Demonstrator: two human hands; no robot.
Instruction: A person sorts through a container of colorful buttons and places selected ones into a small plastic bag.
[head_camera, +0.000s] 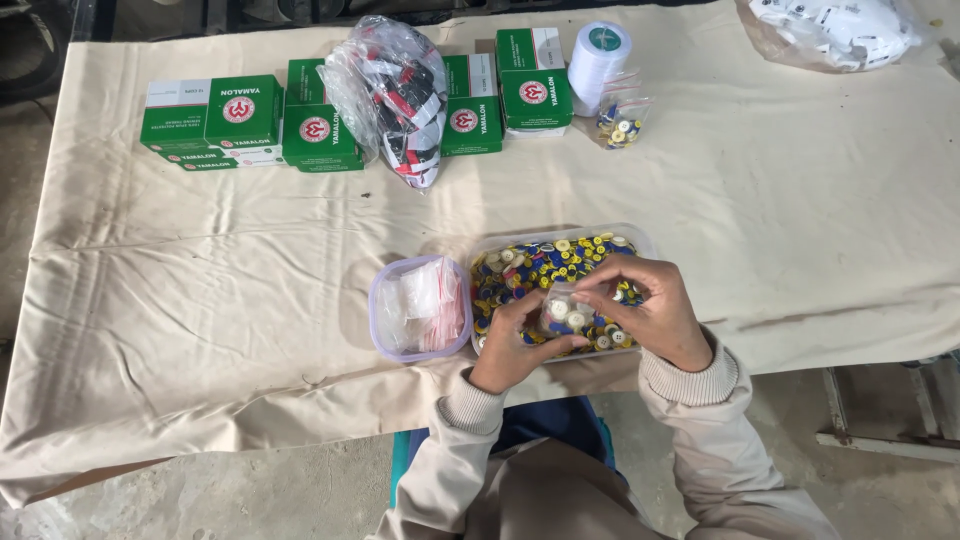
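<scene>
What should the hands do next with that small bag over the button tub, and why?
Probably pinch the bag's mouth shut. Both hands, left and right, hold it above the button tub, and it already shows several buttons inside. Whether its mouth is open or sealed cannot be told.

A sewing workshop: cloth-covered table (200, 290), green thread boxes (215, 120), tub of buttons (540, 262)
</scene>
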